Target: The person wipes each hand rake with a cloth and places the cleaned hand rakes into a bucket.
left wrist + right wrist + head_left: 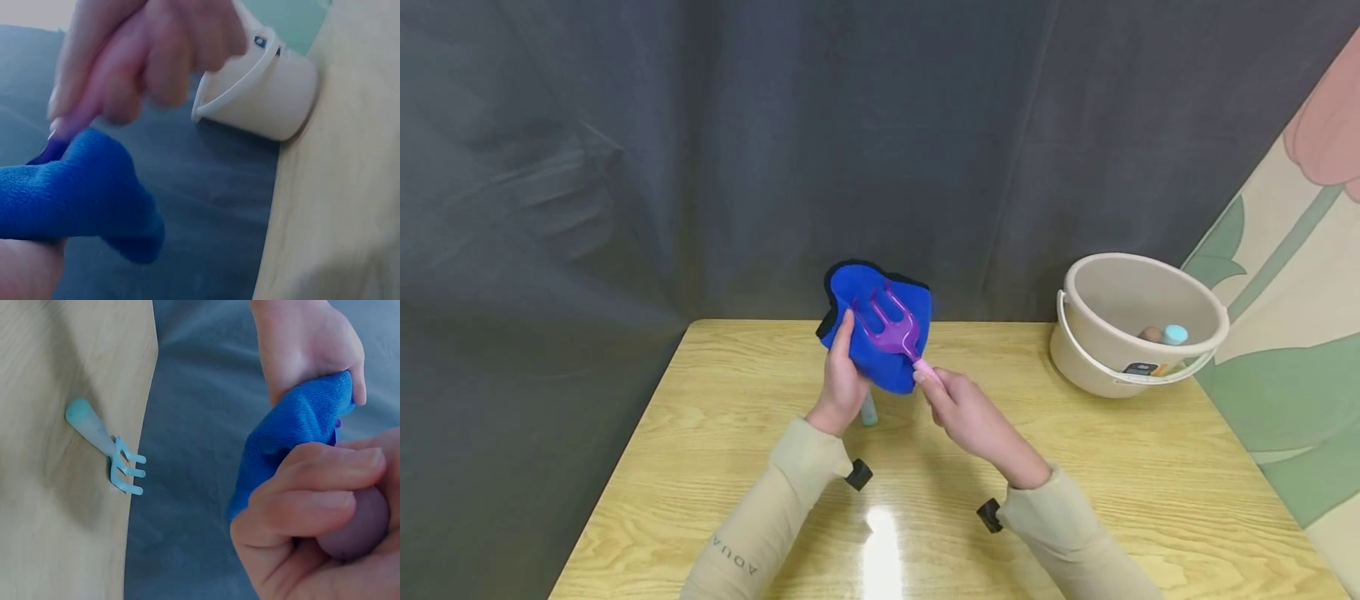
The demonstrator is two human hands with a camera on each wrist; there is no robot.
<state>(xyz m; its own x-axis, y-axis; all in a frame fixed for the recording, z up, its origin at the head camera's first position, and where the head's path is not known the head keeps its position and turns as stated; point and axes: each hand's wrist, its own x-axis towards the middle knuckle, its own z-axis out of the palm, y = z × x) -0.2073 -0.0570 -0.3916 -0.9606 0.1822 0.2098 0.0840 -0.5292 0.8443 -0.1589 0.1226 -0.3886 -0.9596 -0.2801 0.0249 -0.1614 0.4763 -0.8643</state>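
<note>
My left hand (842,385) holds a blue cloth (882,367) with a black edge, its thumb lying on top. A small garden fork (897,337), with purple prongs and a pink handle, lies against the cloth. Its handle is gripped by my right hand (968,415). Both are held up above the table. In the right wrist view, fingers (306,512) curl round the handle's rounded end, while the cloth (294,431) hides most of the prongs. A light blue hand rake (94,428) lies on the table below, mostly hidden behind my left hand in the head view.
A beige bucket (1078,354) with a white carry handle stands at the table's back right. Inside it show a light blue end (1175,335) and a brown rounded thing (1151,334). A dark curtain (880,150) hangs behind the wooden table (700,467).
</note>
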